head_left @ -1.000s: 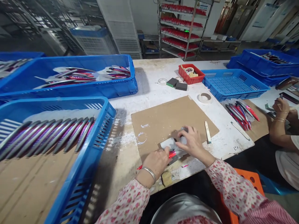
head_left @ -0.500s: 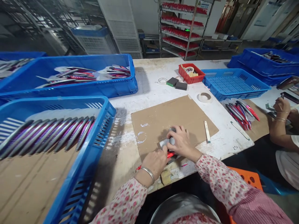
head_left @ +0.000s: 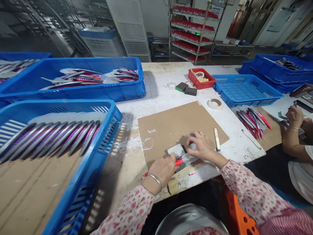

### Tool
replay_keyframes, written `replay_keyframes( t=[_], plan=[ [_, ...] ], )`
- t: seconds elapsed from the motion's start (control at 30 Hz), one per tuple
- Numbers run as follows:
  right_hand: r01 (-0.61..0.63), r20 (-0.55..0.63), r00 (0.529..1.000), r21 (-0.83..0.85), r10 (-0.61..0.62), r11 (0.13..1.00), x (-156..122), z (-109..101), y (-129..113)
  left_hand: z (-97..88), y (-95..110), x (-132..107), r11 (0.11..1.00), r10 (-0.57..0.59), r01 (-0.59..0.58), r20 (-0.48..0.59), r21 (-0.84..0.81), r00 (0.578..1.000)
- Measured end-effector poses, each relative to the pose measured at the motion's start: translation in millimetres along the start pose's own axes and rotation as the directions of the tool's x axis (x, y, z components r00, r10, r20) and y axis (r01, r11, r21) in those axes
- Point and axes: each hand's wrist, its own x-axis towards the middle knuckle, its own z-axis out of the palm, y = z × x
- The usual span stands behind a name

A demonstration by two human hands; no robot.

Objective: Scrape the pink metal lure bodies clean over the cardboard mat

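My left hand (head_left: 163, 171) is closed over a red fishing lure (head_left: 179, 162) at the front edge of the cardboard sheet (head_left: 176, 122). Most of the lure's body is hidden under the fingers. A translucent flat piece (head_left: 189, 159) extends from its right end, below my right hand (head_left: 201, 146). That hand curls its thumb and fingers round a small grey round thing (head_left: 192, 145), whose kind I cannot make out. Just left of it, a pale grey block (head_left: 176, 150) lies on the cardboard, close to my left fingertips.
Blue trays (head_left: 111, 112) at left hold rows of lures (head_left: 73, 135). Right of the cardboard lie a brush-like tool (head_left: 216, 138) and a tape roll (head_left: 215, 103). Dark blocks (head_left: 190, 91) and a red basket (head_left: 201, 84) stand behind. A co-worker's hand (head_left: 294, 116) is at far right.
My right hand has moved right, away from my left hand, with the grey round thing. The pale block and translucent piece show more fully. My left hand stays on the lure.
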Motion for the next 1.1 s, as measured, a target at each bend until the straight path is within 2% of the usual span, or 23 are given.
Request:
replay_keyframes(
  t=[0.1, 0.17, 0.3, 0.47, 0.63, 0.73, 0.83, 0.93, 1.0, 1.1],
  plan=[
    [-0.042, -0.076, 0.996, 0.016, 0.044, 0.999, 0.4, 5.9, -2.7, 0.3, -0.6, -0.1, 1.000, -0.005, 0.005, -0.045, -0.011, 0.999],
    [-0.034, -0.110, 0.993, 0.062, 0.041, 0.997, 0.5, 9.3, -1.7, -0.6, -1.0, 0.2, 1.000, -0.001, 0.000, -0.029, -0.012, 1.000],
    [-0.019, -0.068, 0.997, 0.035, 0.021, 0.999, -2.2, 4.9, 5.9, -1.4, -0.4, 2.3, 1.000, 0.025, -0.025, 0.036, 0.006, 0.999],
    [-0.012, -0.103, 0.995, -0.019, 0.010, 1.000, 0.7, 4.6, -7.7, 5.2, 1.0, 3.4, 0.999, 0.014, -0.016, 0.039, 0.048, 0.999],
    [0.022, 0.008, 1.000, -0.092, -0.022, 0.996, 3.2, -5.3, 1.2, 7.2, 1.3, 2.9, 0.998, 0.018, -0.019, 0.024, 0.053, 1.000],
    [-0.016, -0.078, 0.997, -0.178, 0.002, 0.984, 4.8, -0.7, -7.5, 4.7, 1.6, 3.9, 0.999, 0.012, -0.013, 0.030, 0.029, 0.999],
    [0.017, -0.156, 0.987, -0.187, -0.047, 0.982, 6.4, 5.3, -20.6, 4.1, 2.4, 3.4, 1.000, -0.019, 0.018, 0.031, 0.004, 0.999],
    [0.071, -0.077, 0.993, -0.213, -0.090, 0.975, 5.5, -2.2, -16.8, 7.9, 3.8, 1.7, 0.999, -0.031, 0.031, 0.004, -0.007, 1.000],
    [0.060, -0.015, 0.998, -0.245, -0.065, 0.968, 4.8, -7.1, -12.5, 11.1, 4.5, 1.2, 1.000, -0.016, 0.016, -0.024, -0.004, 1.000],
    [-0.018, -0.078, 0.997, -0.251, -0.002, 0.968, 5.4, -0.8, -17.8, 13.1, 5.1, 1.7, 1.000, -0.006, 0.005, -0.040, -0.004, 0.999]
  ],
)
